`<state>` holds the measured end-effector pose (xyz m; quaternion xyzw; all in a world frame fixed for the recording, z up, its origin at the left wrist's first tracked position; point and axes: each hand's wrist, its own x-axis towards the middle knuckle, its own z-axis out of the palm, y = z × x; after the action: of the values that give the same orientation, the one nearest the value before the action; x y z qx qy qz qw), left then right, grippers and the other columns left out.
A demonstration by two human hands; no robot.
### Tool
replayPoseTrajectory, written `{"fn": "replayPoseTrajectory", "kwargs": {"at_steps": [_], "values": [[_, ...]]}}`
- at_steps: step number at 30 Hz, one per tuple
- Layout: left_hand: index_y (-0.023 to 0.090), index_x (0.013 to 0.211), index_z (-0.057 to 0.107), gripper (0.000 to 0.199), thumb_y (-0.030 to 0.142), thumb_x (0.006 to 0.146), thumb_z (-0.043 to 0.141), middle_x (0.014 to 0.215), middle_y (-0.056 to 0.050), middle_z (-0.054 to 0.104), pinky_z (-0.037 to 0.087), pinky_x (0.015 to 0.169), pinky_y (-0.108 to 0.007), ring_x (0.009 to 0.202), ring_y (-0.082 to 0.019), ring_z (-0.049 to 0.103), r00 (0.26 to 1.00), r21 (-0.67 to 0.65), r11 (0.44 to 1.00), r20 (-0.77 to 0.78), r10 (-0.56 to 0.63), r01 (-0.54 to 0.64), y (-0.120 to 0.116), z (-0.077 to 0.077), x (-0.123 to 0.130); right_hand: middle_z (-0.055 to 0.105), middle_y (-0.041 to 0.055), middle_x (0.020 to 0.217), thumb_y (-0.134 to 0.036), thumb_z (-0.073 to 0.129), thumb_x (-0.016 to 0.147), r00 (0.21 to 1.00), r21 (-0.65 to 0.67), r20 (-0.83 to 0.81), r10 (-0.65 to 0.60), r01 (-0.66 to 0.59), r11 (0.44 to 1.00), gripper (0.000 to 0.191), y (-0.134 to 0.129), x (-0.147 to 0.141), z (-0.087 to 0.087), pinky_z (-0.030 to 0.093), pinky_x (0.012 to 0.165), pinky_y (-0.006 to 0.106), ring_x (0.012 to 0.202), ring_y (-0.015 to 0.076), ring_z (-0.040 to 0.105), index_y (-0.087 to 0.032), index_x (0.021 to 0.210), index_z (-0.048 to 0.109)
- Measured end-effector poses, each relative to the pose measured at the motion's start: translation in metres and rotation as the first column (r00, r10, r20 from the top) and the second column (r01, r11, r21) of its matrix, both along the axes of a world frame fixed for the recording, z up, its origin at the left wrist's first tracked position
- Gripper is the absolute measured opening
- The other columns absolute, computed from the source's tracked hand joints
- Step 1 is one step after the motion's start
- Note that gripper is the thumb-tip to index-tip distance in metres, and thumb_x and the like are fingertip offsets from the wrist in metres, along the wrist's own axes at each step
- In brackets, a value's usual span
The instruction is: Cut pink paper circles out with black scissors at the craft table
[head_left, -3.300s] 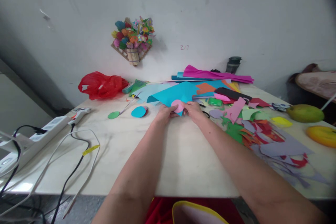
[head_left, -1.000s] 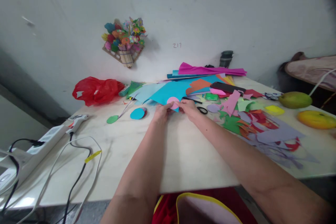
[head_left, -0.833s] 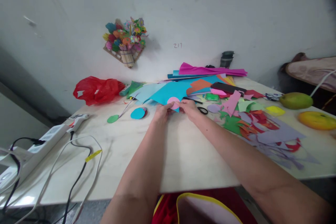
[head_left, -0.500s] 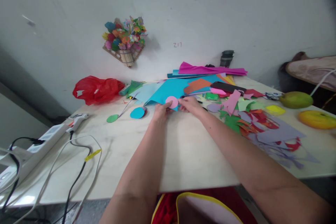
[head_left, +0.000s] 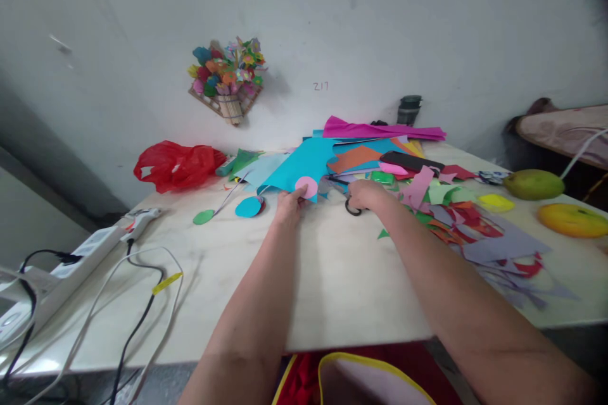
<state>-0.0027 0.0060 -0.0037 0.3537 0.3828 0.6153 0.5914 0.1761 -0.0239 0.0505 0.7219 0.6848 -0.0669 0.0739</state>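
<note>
My left hand (head_left: 291, 205) is closed, pinching a pink paper circle (head_left: 306, 187) flat against the lower corner of a bright blue paper sheet (head_left: 304, 161). To the right of it, my right hand (head_left: 367, 195) has its fingers closed on black-handled scissors (head_left: 353, 207). One handle loop shows below the fingers, and the dark blades point left towards the blue sheet. Left of my left hand lie a blue paper circle (head_left: 247, 207), with a bit of dark red at its edge, and a green paper circle (head_left: 204, 217) with a thin stem.
Paper scraps (head_left: 494, 234) cover the table's right side, near two mangoes (head_left: 534, 185). A black phone (head_left: 412, 161) rests on papers at the back. On the left are a red plastic bag (head_left: 178, 164), a power strip (head_left: 71, 272) and loose cables. A paper-flower basket (head_left: 229, 82) hangs on the wall.
My right hand has moved right, away from the pink circle, and now grips the scissors. A small green scrap now shows below it. The left hand still holds the pink circle on the blue sheet.
</note>
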Motion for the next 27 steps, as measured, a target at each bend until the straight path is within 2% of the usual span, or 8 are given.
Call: {"fn": "replayPoseTrajectory", "kwargs": {"at_steps": [5, 10, 14, 17, 20, 23, 25, 27], "values": [[0.009, 0.085, 0.062, 0.033, 0.018, 0.057, 0.078, 0.073, -0.007, 0.067, 0.050, 0.056, -0.025, 0.059, -0.014, 0.062, 1.000, -0.008, 1.000, 0.011, 0.017, -0.017, 0.001, -0.001, -0.001, 0.067, 0.0216, 0.107, -0.011, 0.057, 0.071, 0.999, 0.080, 0.000, 0.047, -0.047, 0.996, 0.038, -0.002, 0.001, -0.002, 0.048, 0.074, 0.034, 0.100, 0.0311, 0.063, -0.009, 0.107, 0.068], [0.010, 0.086, 0.063, 0.031, 0.016, 0.059, 0.077, 0.071, -0.007, 0.067, 0.051, 0.054, -0.023, 0.060, -0.014, 0.063, 0.997, -0.013, 1.000, 0.067, 0.028, -0.027, 0.001, 0.001, -0.002, 0.066, 0.0163, 0.113, -0.016, 0.058, 0.073, 0.995, 0.122, -0.094, -0.029, 0.040, 0.992, 0.039, -0.004, 0.010, 0.004, 0.047, 0.075, 0.035, 0.101, 0.0303, 0.062, -0.016, 0.110, 0.068], [0.010, 0.085, 0.063, 0.027, 0.013, 0.061, 0.075, 0.071, -0.006, 0.068, 0.052, 0.055, -0.023, 0.061, -0.015, 0.064, 0.994, -0.042, 0.998, 0.100, 0.046, -0.042, 0.001, 0.003, -0.002, 0.071, 0.0120, 0.091, -0.025, 0.064, 0.072, 0.964, 0.082, -0.265, -0.031, 0.055, 0.995, 0.020, -0.003, 0.016, 0.007, 0.046, 0.063, 0.030, 0.083, 0.0260, 0.066, -0.017, 0.087, 0.073], [0.011, 0.087, 0.063, 0.025, 0.012, 0.064, 0.073, 0.074, -0.007, 0.069, 0.054, 0.057, -0.024, 0.067, -0.017, 0.067, 0.993, -0.042, 0.998, 0.108, 0.040, -0.036, 0.001, 0.003, -0.003, 0.069, 0.0094, 0.070, -0.025, 0.063, 0.073, 0.854, 0.004, -0.516, -0.066, 0.080, 0.997, 0.012, -0.001, 0.019, 0.004, 0.042, 0.049, 0.025, 0.061, 0.0182, 0.063, -0.014, 0.075, 0.070], [0.011, 0.084, 0.064, 0.019, 0.012, 0.067, 0.071, 0.077, -0.008, 0.070, 0.055, 0.059, -0.023, 0.072, -0.018, 0.068, 0.993, -0.050, 0.998, 0.114, 0.035, -0.029, 0.001, 0.003, -0.004, 0.067, 0.0086, 0.061, -0.019, 0.058, 0.077, 0.670, -0.088, -0.732, -0.123, 0.087, 0.992, 0.010, 0.000, 0.021, -0.002, 0.035, 0.040, 0.021, 0.050, 0.0138, 0.059, -0.012, 0.074, 0.064], [0.010, 0.081, 0.063, 0.015, 0.011, 0.067, 0.070, 0.078, -0.009, 0.071, 0.056, 0.059, -0.023, 0.070, -0.017, 0.067, 0.991, -0.060, 0.998, 0.130, 0.036, -0.028, 0.002, 0.004, -0.004, 0.063, 0.0044, 0.056, -0.020, 0.060, 0.078, 0.543, -0.084, -0.833, -0.105, 0.062, 0.994, 0.009, 0.001, 0.027, -0.007, 0.029, 0.036, 0.018, 0.044, 0.0095, 0.054, -0.013, 0.072, 0.060], [0.009, 0.080, 0.063, 0.014, 0.009, 0.067, 0.070, 0.077, -0.009, 0.071, 0.056, 0.059, -0.024, 0.067, -0.016, 0.067, 0.988, -0.066, 0.997, 0.150, 0.043, -0.034, 0.003, 0.004, -0.003, 0.059, 0.0017, 0.053, -0.027, 0.063, 0.078, 0.505, -0.064, -0.860, -0.067, 0.023, 0.998, 0.017, 0.003, 0.034, -0.011, 0.025, 0.035, 0.018, 0.041, 0.0071, 0.049, -0.014, 0.069, 0.058], [0.009, 0.081, 0.063, 0.015, 0.008, 0.068, 0.069, 0.076, -0.008, 0.070, 0.056, 0.059, -0.023, 0.065, -0.016, 0.066, 0.986, -0.068, 0.997, 0.160, 0.046, -0.035, 0.005, 0.003, -0.003, 0.060, 0.0015, 0.055, -0.033, 0.065, 0.078, 0.456, -0.089, -0.887, -0.065, -0.031, 0.996, 0.020, 0.006, 0.042, -0.017, 0.028, 0.035, 0.018, 0.043, 0.0079, 0.051, -0.015, 0.072, 0.058]]}}
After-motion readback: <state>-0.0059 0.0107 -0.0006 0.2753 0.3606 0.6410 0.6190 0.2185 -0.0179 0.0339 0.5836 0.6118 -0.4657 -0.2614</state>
